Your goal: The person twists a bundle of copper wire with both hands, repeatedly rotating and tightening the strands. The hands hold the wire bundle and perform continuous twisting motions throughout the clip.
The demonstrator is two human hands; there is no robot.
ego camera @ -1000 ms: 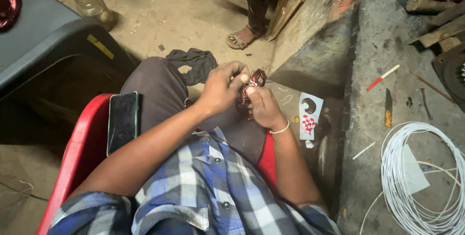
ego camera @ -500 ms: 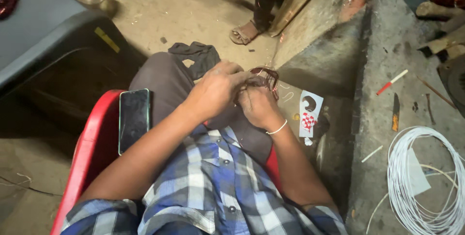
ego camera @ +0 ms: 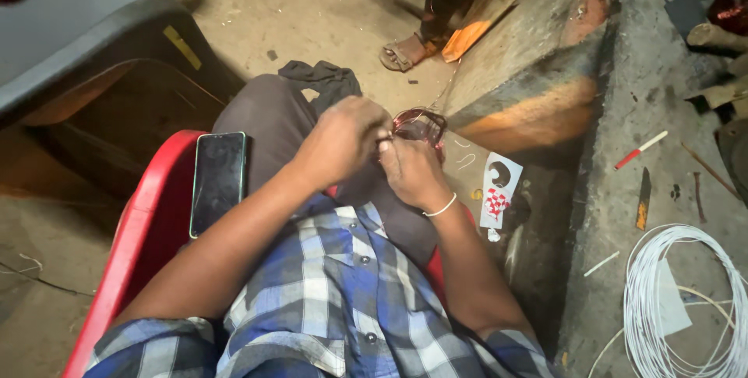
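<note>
I sit on a red plastic chair [ego camera: 148, 222] and work over my lap. My left hand [ego camera: 343, 140] and my right hand [ego camera: 411, 171] meet at a small coil of thin reddish copper wire [ego camera: 421, 122]. Both pinch the coil at its near edge, fingers closed on the wire. The far loop of the coil sticks out past my right hand's fingers. A thin white band circles my right wrist.
A dark phone [ego camera: 219, 181] lies on the chair by my left thigh. A grey box [ego camera: 78, 27] stands at left, a concrete block [ego camera: 530, 74] at right. White cable coil [ego camera: 686, 300], a red-white pen [ego camera: 640, 150] lie on the ledge. Another person's sandalled foot [ego camera: 401, 54] is ahead.
My view has tilted slightly, so the hands and coil sit a little lower and more central. Both hands keep their grip on the wire coil.
</note>
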